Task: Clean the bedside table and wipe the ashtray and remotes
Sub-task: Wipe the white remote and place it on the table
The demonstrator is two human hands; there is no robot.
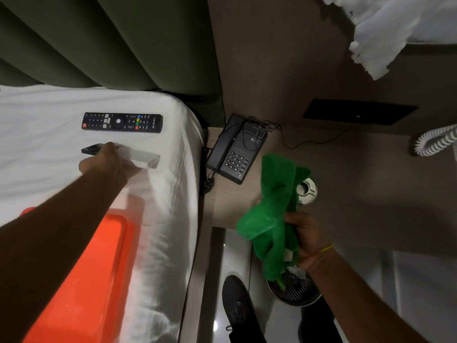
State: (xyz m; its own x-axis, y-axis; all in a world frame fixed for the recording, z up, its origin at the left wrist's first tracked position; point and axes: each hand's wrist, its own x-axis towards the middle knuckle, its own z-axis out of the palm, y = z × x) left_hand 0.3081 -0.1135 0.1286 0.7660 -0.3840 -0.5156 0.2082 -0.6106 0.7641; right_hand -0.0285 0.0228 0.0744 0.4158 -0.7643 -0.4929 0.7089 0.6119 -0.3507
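On the white bed sheet, left side of view: black TV remote lies flat, buttons up, long axis roughly parallel to the green headboard. Just below it, a second remote, whitish and motion-blurred, with a dark end poking out left of the hand. Left hand reaches across the sheet and sits over that second remote; fingers look curled on it, but blur means I can't tell if it's an actual grip or just contact. Orange tray on the bed under the left forearm.

Bedside table, brown top: black phone at its back-left corner, cord trailing toward the wall. White ashtray sits near the table's front, partly covered by the green cloth. Right hand is clenched around the cloth's lower bunch, cloth held up above the table edge, top flap draping toward the phone. Yellow band on the right wrist.

Floor below: black shoe, ribbed waste bin under the cloth.
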